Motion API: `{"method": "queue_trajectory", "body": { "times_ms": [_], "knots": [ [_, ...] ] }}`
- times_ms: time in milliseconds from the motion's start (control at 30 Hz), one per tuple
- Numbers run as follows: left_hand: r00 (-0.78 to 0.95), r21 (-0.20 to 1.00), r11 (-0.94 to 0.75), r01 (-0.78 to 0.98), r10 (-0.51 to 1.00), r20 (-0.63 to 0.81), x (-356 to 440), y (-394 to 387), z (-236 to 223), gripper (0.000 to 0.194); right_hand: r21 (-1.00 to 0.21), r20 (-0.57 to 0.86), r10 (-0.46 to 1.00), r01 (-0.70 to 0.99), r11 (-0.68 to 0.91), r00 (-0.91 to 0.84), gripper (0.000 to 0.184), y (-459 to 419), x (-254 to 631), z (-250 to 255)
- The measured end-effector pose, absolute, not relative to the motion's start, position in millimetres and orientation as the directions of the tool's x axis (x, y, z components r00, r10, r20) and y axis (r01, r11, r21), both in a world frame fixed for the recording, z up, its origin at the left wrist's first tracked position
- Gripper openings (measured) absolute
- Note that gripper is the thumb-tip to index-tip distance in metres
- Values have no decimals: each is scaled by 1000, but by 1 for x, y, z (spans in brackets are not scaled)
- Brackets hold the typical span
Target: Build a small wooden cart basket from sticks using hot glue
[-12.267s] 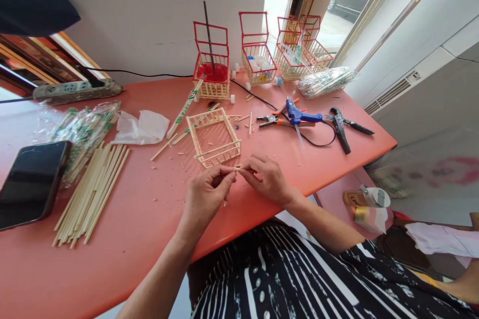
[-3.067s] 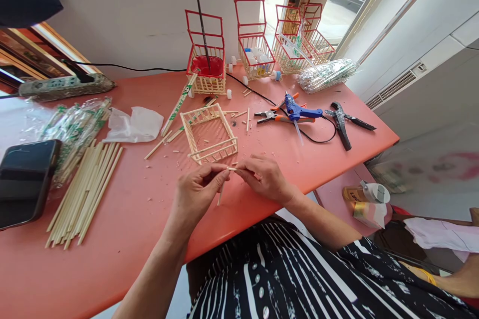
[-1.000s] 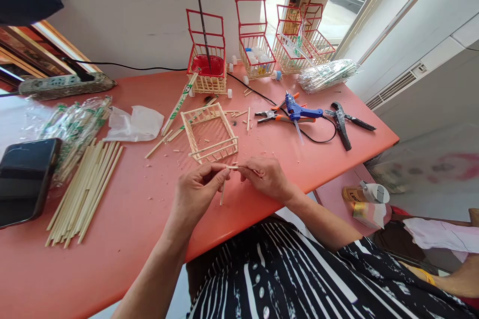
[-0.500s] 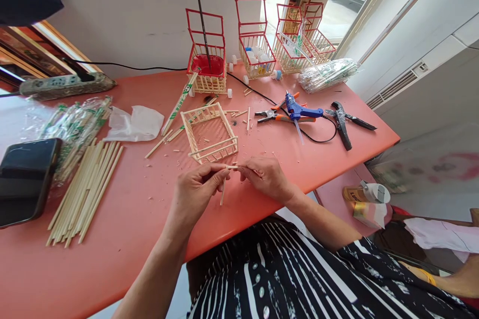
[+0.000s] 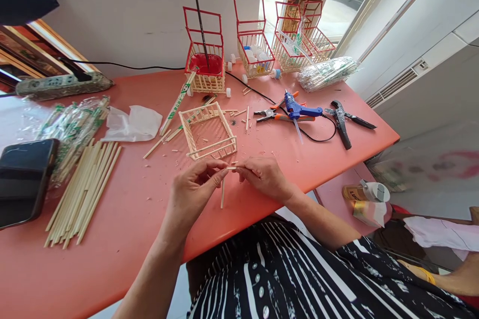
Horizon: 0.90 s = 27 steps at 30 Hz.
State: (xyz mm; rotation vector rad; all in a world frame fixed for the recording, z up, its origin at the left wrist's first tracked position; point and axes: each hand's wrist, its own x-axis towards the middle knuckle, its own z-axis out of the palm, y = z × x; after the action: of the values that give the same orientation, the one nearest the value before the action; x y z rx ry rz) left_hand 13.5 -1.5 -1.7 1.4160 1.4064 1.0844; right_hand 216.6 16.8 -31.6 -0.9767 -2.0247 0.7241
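Note:
Between my two hands a short piece of wooden stick lies level, pinched at its ends. My left hand is closed on its left end, thumb against fingertips. On the other end my right hand has its fingers closed. A longer wooden stick points down toward me from beneath the left fingertips; whether it is joined to the short piece I cannot tell. Just beyond my hands stands an open frame of wooden sticks, with a row of short bars along its near side.
Loose sticks lie left, near a phone and wrapped chopsticks. A blue glue gun, pliers and black cutters lie right. Several small stick carts with red-painted handles stand at the back. A power strip lies back left.
My left hand has shifted slightly left, and its fingers sit a little looser around the stick's end. The right hand stays nearly in place. The camera view has moved slightly.

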Motion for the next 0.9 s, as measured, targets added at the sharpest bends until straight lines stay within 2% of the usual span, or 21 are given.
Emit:
{"method": "queue_trajectory", "body": {
  "times_ms": [300,533,700,900],
  "knots": [
    [67,983,5,181,998,-17,15,2,4,14,-722,454,789,348,598,-414,24,16,216,-32],
    [74,981,10,193,997,-24,13,2,2,13,-718,386,800,395,573,-460,29,16,217,-32],
    [68,981,9,193,997,-23,13,1,1,13,-716,405,788,375,588,-463,29,16,217,-31],
    [65,992,7,127,998,-16,9,3,1,26,-746,371,823,390,540,-430,27,16,217,-29]
  ]
}}
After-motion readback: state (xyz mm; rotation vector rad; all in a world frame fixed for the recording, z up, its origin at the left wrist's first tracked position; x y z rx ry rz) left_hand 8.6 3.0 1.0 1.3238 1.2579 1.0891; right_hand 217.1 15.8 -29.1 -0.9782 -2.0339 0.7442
